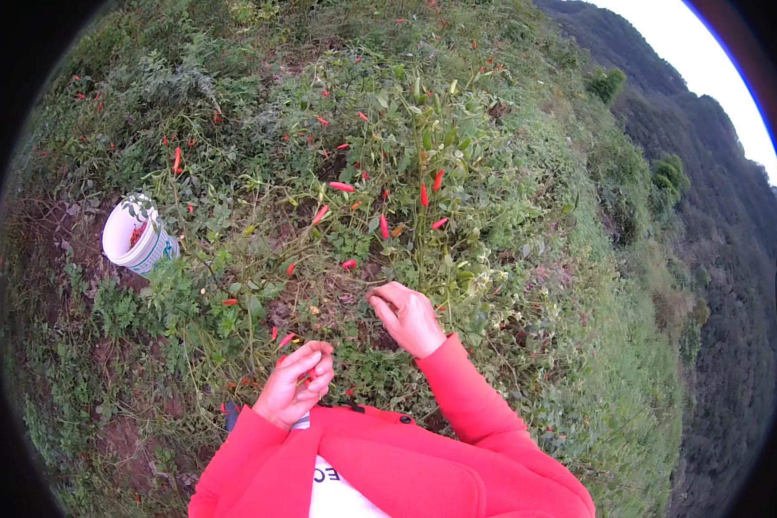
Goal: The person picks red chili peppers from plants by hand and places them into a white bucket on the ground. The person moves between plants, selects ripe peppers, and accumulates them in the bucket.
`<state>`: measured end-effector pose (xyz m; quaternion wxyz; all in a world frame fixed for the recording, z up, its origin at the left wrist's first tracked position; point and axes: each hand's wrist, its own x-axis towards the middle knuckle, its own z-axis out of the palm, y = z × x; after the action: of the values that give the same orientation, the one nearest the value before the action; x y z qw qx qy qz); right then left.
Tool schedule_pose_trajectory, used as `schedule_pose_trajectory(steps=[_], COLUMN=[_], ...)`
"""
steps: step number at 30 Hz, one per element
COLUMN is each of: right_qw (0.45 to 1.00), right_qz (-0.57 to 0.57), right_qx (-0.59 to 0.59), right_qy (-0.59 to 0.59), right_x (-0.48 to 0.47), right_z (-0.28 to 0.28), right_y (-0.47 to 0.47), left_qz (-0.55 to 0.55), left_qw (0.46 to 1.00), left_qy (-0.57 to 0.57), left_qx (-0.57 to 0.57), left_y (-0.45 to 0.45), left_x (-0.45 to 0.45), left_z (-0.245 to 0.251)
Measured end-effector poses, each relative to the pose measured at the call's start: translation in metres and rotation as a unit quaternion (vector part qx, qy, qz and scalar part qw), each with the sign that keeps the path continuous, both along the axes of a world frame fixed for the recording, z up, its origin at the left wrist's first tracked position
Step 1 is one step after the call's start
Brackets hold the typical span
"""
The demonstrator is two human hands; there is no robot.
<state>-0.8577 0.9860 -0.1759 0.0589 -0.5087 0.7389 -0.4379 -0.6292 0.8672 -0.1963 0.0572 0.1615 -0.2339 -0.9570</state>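
Note:
My left hand (292, 387) is curled in front of my waist, around red chili peppers (311, 374) that show between the fingers. Farther forward and to the right, my right hand (409, 318) reaches over the plants with its fingers bent together. A thin pale stem (368, 282) runs beside its fingertips; whether they pinch it is unclear. Ahead stands a chili plant (421, 223) bearing ripe red chilies (424, 194) and green ones (464, 275). Another red chili (349, 264) shows just beyond the gap between my hands.
At the left, a white plastic bucket (154, 249) with green print leans among the plants, with red chilies (137, 234) inside. Weeds and more chili plants cover the ground. Bare soil (126, 447) shows at lower left. A grassy slope (621, 388) and wooded hills (719, 213) lie to the right.

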Motion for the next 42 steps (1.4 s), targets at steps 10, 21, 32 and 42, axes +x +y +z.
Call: schedule_pose_trajectory(steps=[10,21,32,42], right_qw=[0.918,0.997,0.995,0.993], right_qz=[-0.101,-0.027,-0.082,-0.099], right_qx=[0.091,0.026,-0.034,-0.059], right_qy=[-0.373,-0.069,-0.043,0.026], right_x=[-0.132,-0.074,-0.041,-0.023], right_z=[-0.081,-0.120,-0.119,-0.129], right_y=[-0.075,-0.045,0.015,0.032], left_qz=[-0.009,0.030,0.021,0.032], left_qw=[0.999,0.990,0.900,0.831], left_qy=[0.027,-0.035,-0.096,-0.097], left_qx=[-0.027,-0.133,-0.424,-0.547], left_y=[-0.003,-0.025,-0.015,0.009], left_x=[0.005,-0.025,-0.143,-0.172], left_z=[0.010,0.007,0.004,-0.038])
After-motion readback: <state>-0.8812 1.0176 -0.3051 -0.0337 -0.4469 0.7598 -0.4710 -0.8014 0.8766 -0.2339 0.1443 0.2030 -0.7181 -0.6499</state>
